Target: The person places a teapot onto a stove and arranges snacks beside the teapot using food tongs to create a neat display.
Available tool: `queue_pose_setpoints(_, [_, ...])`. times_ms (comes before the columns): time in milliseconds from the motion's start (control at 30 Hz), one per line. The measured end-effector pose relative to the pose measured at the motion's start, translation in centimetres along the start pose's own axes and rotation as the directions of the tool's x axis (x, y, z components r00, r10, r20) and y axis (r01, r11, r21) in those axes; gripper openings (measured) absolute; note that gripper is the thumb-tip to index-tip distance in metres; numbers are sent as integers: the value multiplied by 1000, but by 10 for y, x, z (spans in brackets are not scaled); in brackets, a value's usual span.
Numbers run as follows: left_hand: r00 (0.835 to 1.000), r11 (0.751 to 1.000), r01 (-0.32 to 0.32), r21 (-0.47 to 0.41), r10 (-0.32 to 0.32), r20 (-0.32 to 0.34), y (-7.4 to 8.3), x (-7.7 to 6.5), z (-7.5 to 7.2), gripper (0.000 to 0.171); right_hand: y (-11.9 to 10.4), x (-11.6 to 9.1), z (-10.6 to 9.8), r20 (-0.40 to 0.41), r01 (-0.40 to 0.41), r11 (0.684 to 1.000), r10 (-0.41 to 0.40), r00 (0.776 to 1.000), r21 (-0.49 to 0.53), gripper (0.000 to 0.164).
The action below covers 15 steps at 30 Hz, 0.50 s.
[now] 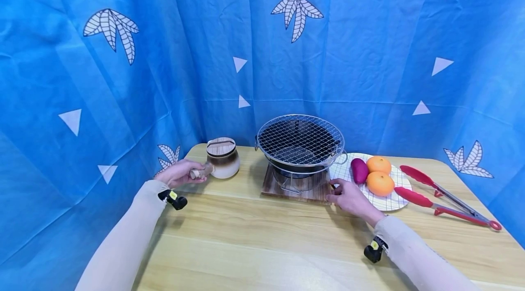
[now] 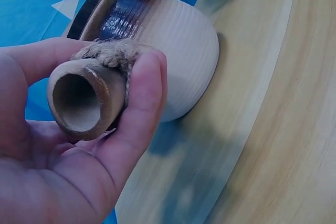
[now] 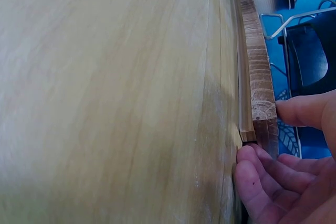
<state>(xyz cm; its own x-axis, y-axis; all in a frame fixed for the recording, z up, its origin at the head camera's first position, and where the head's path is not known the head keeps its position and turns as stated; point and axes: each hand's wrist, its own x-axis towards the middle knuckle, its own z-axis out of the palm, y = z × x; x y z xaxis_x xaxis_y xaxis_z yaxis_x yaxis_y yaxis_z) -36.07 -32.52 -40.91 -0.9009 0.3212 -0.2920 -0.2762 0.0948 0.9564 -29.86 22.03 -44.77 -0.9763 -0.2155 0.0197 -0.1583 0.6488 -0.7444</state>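
Observation:
My left hand (image 1: 180, 174) holds the hollow, rope-wrapped side handle (image 2: 79, 100) of a small brown-and-cream pot (image 1: 226, 168), thumb on one side and fingers curled round the other. A wooden lid (image 1: 220, 146) covers the pot, which stands at the table's back left. With my right hand (image 1: 352, 200) I grip the right front corner of a dark wooden board (image 1: 301, 194). In the right wrist view, the thumb (image 3: 304, 109) presses on the board's top while the fingers curl beneath its end. A round black grill with a wire grate (image 1: 299, 138) stands on the board on a wire stand.
Just right of the board, a checked plate (image 1: 395, 203) bears two oranges (image 1: 380, 184) and a purple oval vegetable (image 1: 359, 170). Red-tipped tongs (image 1: 459, 204) lie spread open at the far right. A blue curtain (image 1: 361, 54) hangs behind the wooden table (image 1: 254, 245).

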Motion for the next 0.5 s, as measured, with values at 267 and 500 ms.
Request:
queue_pose_setpoints(267, [999,998,-34,-44,34,14,0,-2,4,15,2,1,0,-3,10,1000,-10,1000,-6,55])
queue_pose_setpoints(500, [999,996,-14,-88,10,-46,-1,-4,13,17,3,2,1,-15,23,999,-23,1000,-25,54])
